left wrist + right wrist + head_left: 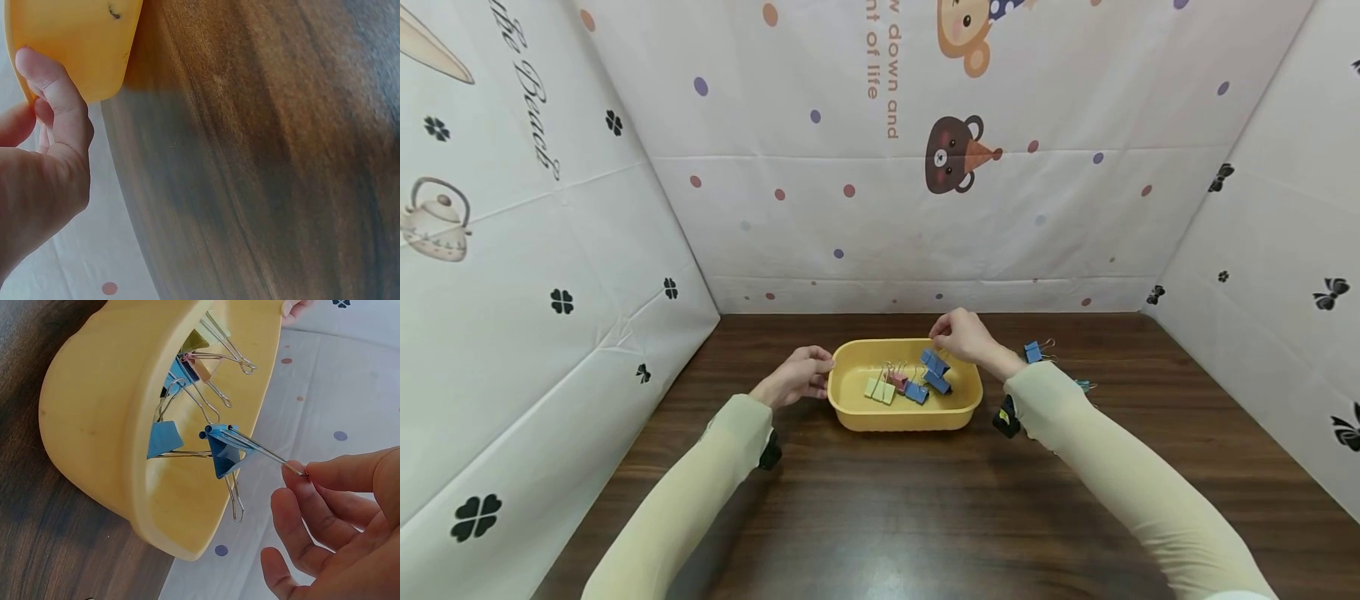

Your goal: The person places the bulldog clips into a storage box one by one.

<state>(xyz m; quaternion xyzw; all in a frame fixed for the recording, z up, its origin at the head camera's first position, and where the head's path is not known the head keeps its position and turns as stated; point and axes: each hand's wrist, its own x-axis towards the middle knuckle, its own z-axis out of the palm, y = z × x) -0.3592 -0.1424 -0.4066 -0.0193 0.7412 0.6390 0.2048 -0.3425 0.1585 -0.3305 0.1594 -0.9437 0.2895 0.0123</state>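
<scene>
A yellow plastic tub rests on the brown table. My left hand pinches its left rim between thumb and fingers, seen closely in the left wrist view. Over the tub's right side, my right hand holds a blue binder clip by one wire handle, between thumb and index finger. Inside the tub lie two other blue binder clips, a pink binder clip and yellow binder clips. Whether the held clip touches the blue one beneath it, I cannot tell.
To the right of the tub, a blue binder clip lies on the wood-grain table. A teal binder clip is partly hidden by the right sleeve. Printed white cloth hangs behind and on both sides.
</scene>
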